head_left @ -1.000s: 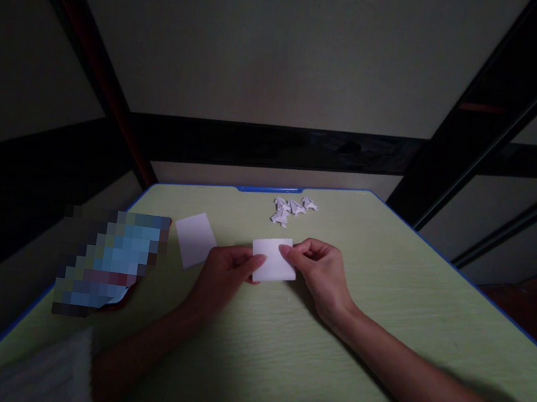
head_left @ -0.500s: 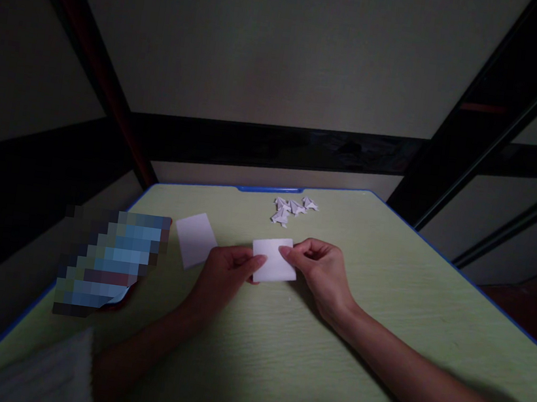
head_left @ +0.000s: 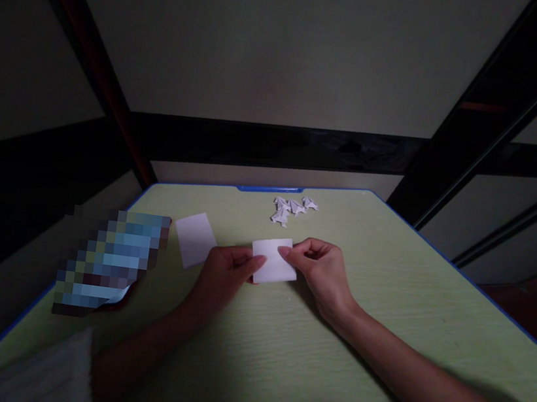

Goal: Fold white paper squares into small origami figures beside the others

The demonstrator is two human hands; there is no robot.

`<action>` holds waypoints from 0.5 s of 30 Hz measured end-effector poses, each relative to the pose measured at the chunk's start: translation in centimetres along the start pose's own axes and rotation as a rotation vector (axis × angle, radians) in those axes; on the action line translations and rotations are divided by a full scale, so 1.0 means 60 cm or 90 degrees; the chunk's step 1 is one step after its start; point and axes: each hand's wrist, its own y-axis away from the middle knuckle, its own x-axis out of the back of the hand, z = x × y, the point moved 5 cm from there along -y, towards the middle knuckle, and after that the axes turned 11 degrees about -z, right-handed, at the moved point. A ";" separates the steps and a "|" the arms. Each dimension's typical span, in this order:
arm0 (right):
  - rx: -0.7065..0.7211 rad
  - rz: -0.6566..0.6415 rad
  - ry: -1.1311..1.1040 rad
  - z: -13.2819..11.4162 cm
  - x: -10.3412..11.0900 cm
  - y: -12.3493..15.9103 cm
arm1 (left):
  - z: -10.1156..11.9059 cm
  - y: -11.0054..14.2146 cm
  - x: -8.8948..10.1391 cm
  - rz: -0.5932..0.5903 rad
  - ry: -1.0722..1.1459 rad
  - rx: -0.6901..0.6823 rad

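Your left hand (head_left: 223, 275) and right hand (head_left: 327, 273) both pinch the white paper (head_left: 275, 270). Folded paper figures (head_left: 296, 208) lie beyond it.

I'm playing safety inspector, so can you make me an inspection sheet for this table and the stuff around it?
Surface: light green wood-grain tabletop with a blue edge.
Paper things: small white paper piece in both hands; white paper sheet lying left of it; four folded paper figures grouped beyond it.
Clutter: pixelated object at left; can't tell what.
Hands: left hand pinches the piece's left side; right hand pinches its right side.
Cables: nothing seen.
Surroundings: pale panels with black bands; dim light.
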 end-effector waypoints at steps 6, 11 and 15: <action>0.034 -0.017 0.001 -0.003 -0.004 0.001 | 0.010 0.005 0.001 0.012 -0.032 0.015; 0.062 -0.023 -0.029 -0.004 -0.003 -0.001 | 0.008 0.005 -0.013 -0.060 -0.002 0.054; 0.077 -0.042 -0.023 -0.005 -0.004 -0.004 | 0.002 0.004 -0.020 -0.094 -0.015 0.044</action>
